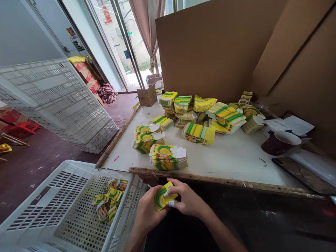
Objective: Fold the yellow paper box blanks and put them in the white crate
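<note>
A small yellow and green printed carton (pixel 160 199) is held between my two hands, just in front of the table's wooden edge. My left hand (pixel 148 210) wraps round its left side. My right hand (pixel 185 197) grips the right end with thumb and fingers; white wrapping shows on a finger and the thumb. Close by on the table lies a stack of flat cartons (pixel 168 157) in the same print, with a second stack (pixel 147 138) behind it. Left of my hands, a white plastic crate (pixel 70 196) holds several small yellow cartons (pixel 112 196) in one corner.
More bundled flat cartons (pixel 225 117) crowd the back of the white table (pixel 223 157). To the right are a dark cup (pixel 280 142) and a phone (pixel 301 173). Large cardboard sheets (pixel 215 49) stand behind. Stacked white crates (pixel 60 101) rise at the left.
</note>
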`<state>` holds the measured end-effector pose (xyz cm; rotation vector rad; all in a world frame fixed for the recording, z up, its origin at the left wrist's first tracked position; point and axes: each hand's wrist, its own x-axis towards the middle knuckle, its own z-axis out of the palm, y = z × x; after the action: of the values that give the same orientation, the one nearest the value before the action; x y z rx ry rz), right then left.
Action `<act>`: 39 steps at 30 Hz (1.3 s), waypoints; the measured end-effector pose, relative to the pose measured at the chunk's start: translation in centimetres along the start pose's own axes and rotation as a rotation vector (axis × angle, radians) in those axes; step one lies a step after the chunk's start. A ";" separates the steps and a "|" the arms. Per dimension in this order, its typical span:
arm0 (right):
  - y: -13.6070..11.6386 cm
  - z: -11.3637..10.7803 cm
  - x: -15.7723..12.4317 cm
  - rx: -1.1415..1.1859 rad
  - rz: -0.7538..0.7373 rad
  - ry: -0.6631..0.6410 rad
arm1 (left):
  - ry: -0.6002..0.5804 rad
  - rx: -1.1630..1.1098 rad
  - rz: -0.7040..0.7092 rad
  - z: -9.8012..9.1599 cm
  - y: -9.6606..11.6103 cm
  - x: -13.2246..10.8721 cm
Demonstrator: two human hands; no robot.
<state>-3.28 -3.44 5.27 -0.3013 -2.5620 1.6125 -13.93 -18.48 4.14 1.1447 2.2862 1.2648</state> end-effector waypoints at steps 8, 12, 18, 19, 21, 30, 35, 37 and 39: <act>-1.4 -0.4 2.8 0.080 -0.244 0.228 | 0.244 0.187 -0.302 -6.2 -3.6 -1.7; -2.3 -3.5 6.3 -0.207 -0.137 0.449 | 0.628 0.546 -0.333 -11.1 -6.5 -2.7; -1.8 -4.5 9.3 -0.574 0.140 0.303 | 0.460 0.246 -0.379 -8.9 -7.7 -2.9; -1.7 -4.5 9.3 -0.590 0.136 0.296 | 0.441 0.176 -0.370 -7.8 -7.6 -2.7; -1.5 -4.3 9.2 -0.596 0.124 0.303 | 0.394 0.056 -0.336 -5.8 -7.2 -2.1; -0.7 -3.6 8.9 -0.535 0.056 0.435 | 0.190 -0.105 -0.187 -2.7 -4.3 0.1; -0.6 -3.6 8.6 -0.410 -0.018 0.536 | 0.110 -0.280 -0.262 -1.7 -3.5 0.0; -0.7 -3.3 8.1 -0.284 -0.056 0.558 | 0.091 -0.419 -0.304 -1.2 -3.4 0.2; -0.9 -2.6 7.2 -0.122 -0.101 0.552 | 0.098 -0.573 -0.327 -0.5 -3.1 0.8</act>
<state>-9.93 0.01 7.03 -0.5325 -2.2068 1.1366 -16.26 -19.10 1.99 0.4993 1.8675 1.6985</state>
